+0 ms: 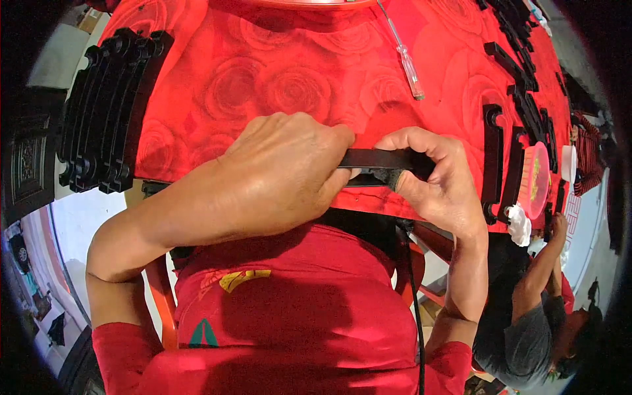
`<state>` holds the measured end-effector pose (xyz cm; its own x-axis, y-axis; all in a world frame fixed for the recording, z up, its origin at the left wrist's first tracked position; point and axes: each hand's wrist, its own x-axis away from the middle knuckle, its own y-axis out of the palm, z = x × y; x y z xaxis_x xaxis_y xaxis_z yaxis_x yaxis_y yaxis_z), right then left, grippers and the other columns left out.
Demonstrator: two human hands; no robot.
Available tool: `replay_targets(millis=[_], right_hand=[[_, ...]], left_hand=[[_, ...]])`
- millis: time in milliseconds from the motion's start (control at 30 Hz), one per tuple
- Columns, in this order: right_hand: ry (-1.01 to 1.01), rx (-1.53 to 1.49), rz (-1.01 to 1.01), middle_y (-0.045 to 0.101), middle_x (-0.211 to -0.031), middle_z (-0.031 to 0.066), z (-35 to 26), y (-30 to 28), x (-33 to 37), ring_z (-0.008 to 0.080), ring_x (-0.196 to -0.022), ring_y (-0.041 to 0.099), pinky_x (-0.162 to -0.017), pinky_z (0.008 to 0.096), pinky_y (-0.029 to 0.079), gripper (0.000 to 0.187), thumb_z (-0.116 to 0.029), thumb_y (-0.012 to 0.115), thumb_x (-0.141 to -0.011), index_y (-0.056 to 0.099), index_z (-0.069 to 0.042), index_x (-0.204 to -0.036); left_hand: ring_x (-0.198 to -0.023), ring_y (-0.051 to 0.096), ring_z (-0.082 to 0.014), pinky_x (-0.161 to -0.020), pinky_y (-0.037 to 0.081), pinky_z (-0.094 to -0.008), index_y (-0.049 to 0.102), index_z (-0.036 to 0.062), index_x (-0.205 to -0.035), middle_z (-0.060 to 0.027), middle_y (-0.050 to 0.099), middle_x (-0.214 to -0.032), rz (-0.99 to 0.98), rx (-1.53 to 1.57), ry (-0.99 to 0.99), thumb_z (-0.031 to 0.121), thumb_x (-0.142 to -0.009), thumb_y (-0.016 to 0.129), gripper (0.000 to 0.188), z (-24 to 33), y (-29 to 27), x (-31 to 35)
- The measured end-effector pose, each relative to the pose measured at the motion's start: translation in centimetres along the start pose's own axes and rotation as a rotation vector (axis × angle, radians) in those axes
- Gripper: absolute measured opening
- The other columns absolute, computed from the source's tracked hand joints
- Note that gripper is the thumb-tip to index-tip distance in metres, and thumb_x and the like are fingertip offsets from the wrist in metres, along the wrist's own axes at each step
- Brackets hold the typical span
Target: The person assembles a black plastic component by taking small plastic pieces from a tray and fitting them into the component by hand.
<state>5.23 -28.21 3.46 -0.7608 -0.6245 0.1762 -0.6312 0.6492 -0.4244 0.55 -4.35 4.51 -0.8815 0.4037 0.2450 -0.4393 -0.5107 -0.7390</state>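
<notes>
A long, narrow black plastic part [374,158] is held level between my two hands at the table's near edge. My left hand [283,168] is closed around its left end, back of the hand up, fingertips mostly hidden. At the other end, my right hand [440,176] pinches the part between thumb and curled fingers. Something dark and rough-looking shows by the right thumb; I cannot make out what it is. Beyond my hands, a screwdriver [411,71] with a clear handle lies on the red rose-patterned tablecloth [296,89].
Several similar black parts [115,108] lie side by side at the left. More black parts [492,161] are spread along the right, beside a pink basket [538,178] and a crumpled white wad [519,225]. A red rim [309,4] shows at the far edge. Another person [526,332] sits at right.
</notes>
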Motion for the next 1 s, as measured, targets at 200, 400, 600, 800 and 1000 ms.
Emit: replay_targets(millis=[200,400,600,800,1000], right_hand=[[-0.037,0.012,0.048,0.070,-0.082,0.0073,-0.4,0.3,0.6,0.0128,-0.078,0.066,-0.074,0.0316,0.055,0.024,0.003,0.066,-0.076,0.071,0.003,-0.099],[-0.090,0.085,0.049,0.071,-0.087,0.0147,-0.9,0.3,1.1,0.0238,-0.084,0.071,-0.082,0.0373,0.055,0.029,-0.001,0.068,-0.073,0.070,0.003,-0.102],[-0.044,0.074,0.058,0.071,-0.088,0.0158,-0.7,0.2,1.0,0.0271,-0.085,0.071,-0.081,0.0389,0.054,0.030,-0.001,0.068,-0.073,0.070,0.004,-0.102],[0.004,0.086,0.092,0.072,-0.094,0.0140,-0.6,-0.2,0.7,0.0288,-0.087,0.070,-0.083,0.0378,0.055,0.035,-0.004,0.073,-0.074,0.074,0.001,-0.108],[-0.415,0.476,0.609,0.067,-0.087,0.0122,-2.7,0.9,2.8,0.0225,-0.078,0.064,-0.071,0.0310,0.050,0.022,0.004,0.082,-0.074,0.078,-0.001,-0.095]], left_hand=[[-0.074,0.066,-0.0473,-0.064,0.049,-0.0566,0.067,0.0013,-0.093,-0.0243,0.066,-0.075,0.011,0.040,0.031,0.023,-0.095,0.067,0.022,0.0,0.0,0.0],[-0.070,0.066,-0.0460,-0.062,0.050,-0.0544,0.068,0.0013,-0.092,-0.0242,0.065,-0.071,0.017,0.025,0.037,0.021,-0.091,0.069,0.020,0.7,-0.2,0.3],[-0.071,0.067,-0.0464,-0.063,0.051,-0.0548,0.068,0.0011,-0.091,-0.0248,0.065,-0.071,0.030,0.058,0.023,0.022,-0.093,0.068,0.021,0.1,0.7,0.1],[-0.074,0.065,-0.0483,-0.063,0.048,-0.0550,0.068,-0.0003,-0.094,-0.0269,0.064,-0.074,0.011,0.136,0.024,0.027,-0.097,0.066,0.028,-0.4,0.3,-0.5],[-0.078,0.065,-0.0497,-0.064,0.047,-0.0545,0.065,-0.0028,-0.097,-0.0291,0.061,-0.077,0.134,0.260,-0.002,0.027,-0.101,0.062,0.030,-0.6,1.4,-0.6]])
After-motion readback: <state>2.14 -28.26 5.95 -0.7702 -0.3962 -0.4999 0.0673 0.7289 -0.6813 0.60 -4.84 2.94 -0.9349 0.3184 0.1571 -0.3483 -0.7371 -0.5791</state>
